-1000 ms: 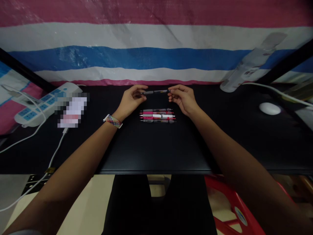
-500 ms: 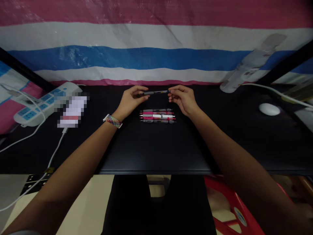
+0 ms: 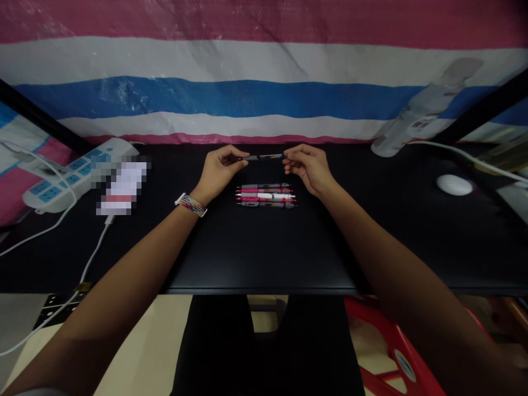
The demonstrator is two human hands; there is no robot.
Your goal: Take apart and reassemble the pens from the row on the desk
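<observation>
Head view: I see left hand (image 3: 223, 169) and right hand (image 3: 309, 169) pinching opposite ends of dark pen (image 3: 267, 157), crosswise over black desk (image 3: 264, 253); can't tell if pen touches it. Row of pens (image 3: 266, 196) lies nearer desk's front edge.

Held pen (image 3: 267, 157): grey and black. Pen row (image 3: 266, 196): grey, pink, white. Worktop (image 3: 264, 247): black. Sheet (image 3: 247, 99): pink, white, blue stripes.
</observation>
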